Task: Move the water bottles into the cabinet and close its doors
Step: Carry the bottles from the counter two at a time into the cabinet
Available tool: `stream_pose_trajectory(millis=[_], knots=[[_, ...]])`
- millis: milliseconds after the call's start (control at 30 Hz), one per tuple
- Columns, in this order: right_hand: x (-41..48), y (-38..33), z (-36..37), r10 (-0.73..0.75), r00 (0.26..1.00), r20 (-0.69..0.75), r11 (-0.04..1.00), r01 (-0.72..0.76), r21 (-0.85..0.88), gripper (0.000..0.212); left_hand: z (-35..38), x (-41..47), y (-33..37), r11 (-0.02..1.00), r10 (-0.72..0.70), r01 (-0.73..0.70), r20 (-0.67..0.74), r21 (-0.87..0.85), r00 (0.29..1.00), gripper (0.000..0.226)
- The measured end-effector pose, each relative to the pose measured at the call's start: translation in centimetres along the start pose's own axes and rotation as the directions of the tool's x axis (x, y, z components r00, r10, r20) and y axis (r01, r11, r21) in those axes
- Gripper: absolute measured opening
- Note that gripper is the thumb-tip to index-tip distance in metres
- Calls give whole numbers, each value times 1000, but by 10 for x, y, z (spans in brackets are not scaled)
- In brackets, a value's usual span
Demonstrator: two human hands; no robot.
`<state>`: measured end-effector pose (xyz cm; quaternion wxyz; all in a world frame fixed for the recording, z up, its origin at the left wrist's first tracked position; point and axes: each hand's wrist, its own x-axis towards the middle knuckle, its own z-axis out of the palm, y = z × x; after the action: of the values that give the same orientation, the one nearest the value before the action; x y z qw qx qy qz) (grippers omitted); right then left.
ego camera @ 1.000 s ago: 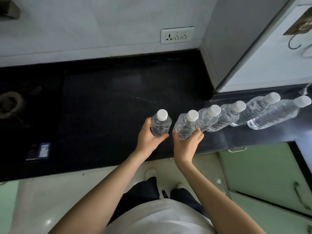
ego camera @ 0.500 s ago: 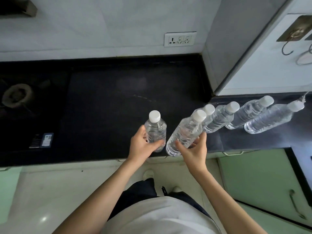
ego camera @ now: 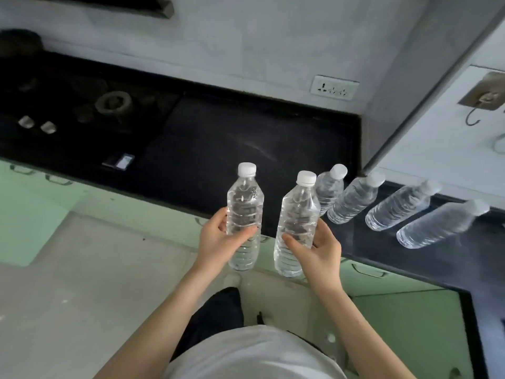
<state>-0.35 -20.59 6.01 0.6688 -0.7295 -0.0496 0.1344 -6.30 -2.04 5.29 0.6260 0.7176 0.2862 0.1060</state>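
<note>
Home kitchen. Black stone countertop [ego camera: 218, 149] ran along a pale wall [ego camera: 246, 36]; gas burner [ego camera: 114, 102] sat at the countertop's left end, wall socket [ego camera: 334, 87] just above its back edge, green cabinet doors [ego camera: 404, 324] with handles under its front edge, hook [ego camera: 483, 105] above its right end.

bottles [ego camera: 352, 203] on countertop [ego camera: 218, 149] — socket [ego camera: 334, 87] behind; stove [ego camera: 113, 103] left
</note>
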Motion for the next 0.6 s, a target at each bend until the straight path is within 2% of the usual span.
stream_pose_trajectory(millis=[167, 300, 433, 600], knots=[[-30, 8, 18, 41, 984, 175, 998, -32, -51, 35, -27, -62, -23, 995, -97, 89, -178, -54, 979, 25], [-44, 4, 51, 41, 943, 330, 997, -15, -79, 35, -60, -99, -32, 989, -141, 119, -347, -84, 927, 29], [-62, -5, 99, 10, 879, 477, 995, 37, -90, 37, -103, -135, -41, 984, -174, 126, -513, -127, 841, 35], [-109, -15, 174, -42, 752, 658, 994, 101, -52, 41, -167, -197, -56, 974, -221, 115, -701, -196, 678, 29]])
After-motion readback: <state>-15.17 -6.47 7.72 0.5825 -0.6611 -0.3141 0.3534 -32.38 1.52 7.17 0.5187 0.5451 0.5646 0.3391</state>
